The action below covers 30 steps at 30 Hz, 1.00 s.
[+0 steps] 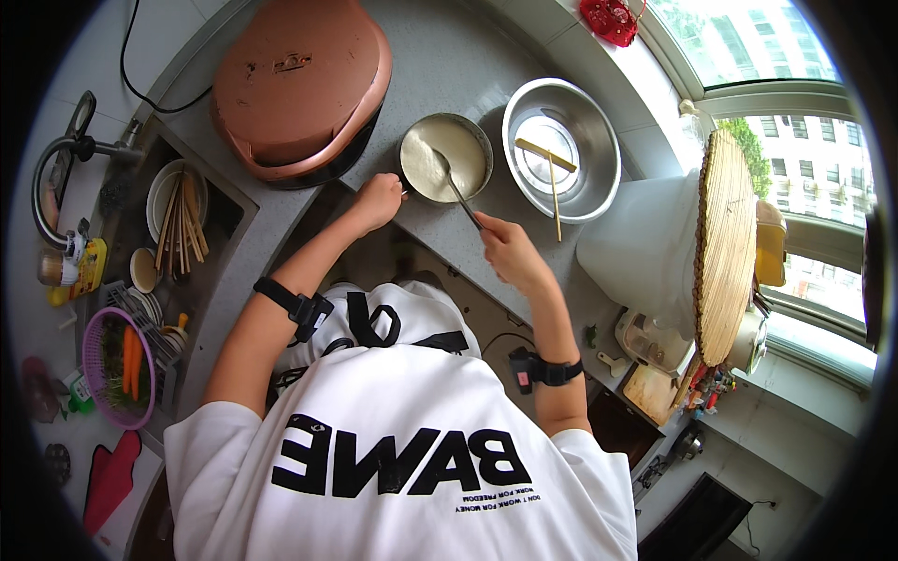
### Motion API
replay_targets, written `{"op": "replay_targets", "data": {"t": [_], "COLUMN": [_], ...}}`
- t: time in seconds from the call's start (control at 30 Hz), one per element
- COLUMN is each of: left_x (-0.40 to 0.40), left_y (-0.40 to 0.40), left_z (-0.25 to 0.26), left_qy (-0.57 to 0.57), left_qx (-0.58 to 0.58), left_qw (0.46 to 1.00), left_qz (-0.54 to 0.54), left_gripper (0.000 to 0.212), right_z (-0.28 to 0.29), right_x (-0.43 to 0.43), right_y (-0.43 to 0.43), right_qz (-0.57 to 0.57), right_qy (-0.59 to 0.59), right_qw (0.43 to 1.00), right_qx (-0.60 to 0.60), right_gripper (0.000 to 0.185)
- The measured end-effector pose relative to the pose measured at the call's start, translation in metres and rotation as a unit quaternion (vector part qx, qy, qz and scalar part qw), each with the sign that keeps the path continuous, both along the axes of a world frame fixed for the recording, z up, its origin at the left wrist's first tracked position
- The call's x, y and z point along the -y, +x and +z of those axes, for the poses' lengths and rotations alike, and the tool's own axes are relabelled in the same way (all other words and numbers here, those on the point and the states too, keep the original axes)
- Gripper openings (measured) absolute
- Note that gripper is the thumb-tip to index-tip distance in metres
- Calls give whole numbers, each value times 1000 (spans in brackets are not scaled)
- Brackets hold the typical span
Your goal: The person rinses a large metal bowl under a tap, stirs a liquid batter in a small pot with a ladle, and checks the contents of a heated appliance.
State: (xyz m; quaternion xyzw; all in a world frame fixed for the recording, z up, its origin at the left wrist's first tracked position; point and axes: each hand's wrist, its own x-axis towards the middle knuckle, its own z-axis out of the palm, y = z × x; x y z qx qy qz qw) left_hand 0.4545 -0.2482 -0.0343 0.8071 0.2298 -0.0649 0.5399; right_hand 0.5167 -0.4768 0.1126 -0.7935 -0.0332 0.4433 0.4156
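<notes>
A round metal pot (419,191) of pale, thick batter (459,144) sits on the grey counter. My right hand (511,251) is closed around the handle of a metal spoon (459,194), whose bowl is dipped in the batter. Left of the pot, my left hand (379,202) is curled shut on a small metal piece (405,191) beside the pot's side. Most of that piece is hidden, so whether it belongs to the pot is unclear. To the right stands a stainless steel basin (607,147), with a wooden T-shaped batter spreader (553,179) resting in it, its stick over the rim.
A copper-coloured electric griddle (298,84), lid down, occupies the back left. The sink (228,217) holds a bowl and several chopsticks (184,217). Carrots (131,361) lie in a purple basket (98,403). At right, a round woven lid (726,245) leans by a white bucket (631,245).
</notes>
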Motion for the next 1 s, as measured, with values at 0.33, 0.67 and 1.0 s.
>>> {"op": "replay_targets", "data": {"t": [0.33,0.67,1.0], "left_x": [-1,-2,2], "left_y": [-3,0,1], "left_z": [-1,-2,6], "left_qy": [-19,-9,16], "left_qx": [-1,13,3], "left_qw": [1000,1000,1000], "left_qz": [15,5,-10], "left_gripper": [29,28,28], "right_z": [35,48,11], "right_x": [17,28,17], "right_y": [17,17,4], "right_qz": [-6,-52,-61], "right_qy": [-28,-11,16], "right_qw": [996,997,997], "right_qx": [-80,-56,38], "right_gripper": [39,39,40]}}
